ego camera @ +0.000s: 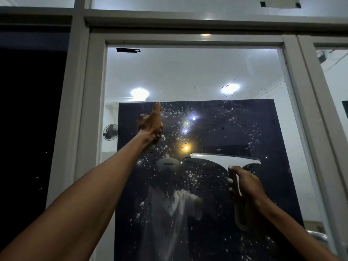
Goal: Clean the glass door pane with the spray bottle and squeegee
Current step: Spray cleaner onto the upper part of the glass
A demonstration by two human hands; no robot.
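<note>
Evidently mid-wetting: the left hand (150, 123), raised at the left of the glass door pane (197, 76), curls its fingers round a mostly hidden spray bottle (154, 146), aiming at the foam droplets (169, 117). Right of it, the right hand (244, 183) clamps the squeegee (226, 160) handle, blade up near the glass, ready to wipe.

left hand (150, 123): raised at pane (197, 72), left of squeegee (226, 159)
right hand (246, 183): on squeegee handle, lower right
foam drops: on pane, between hands
</note>
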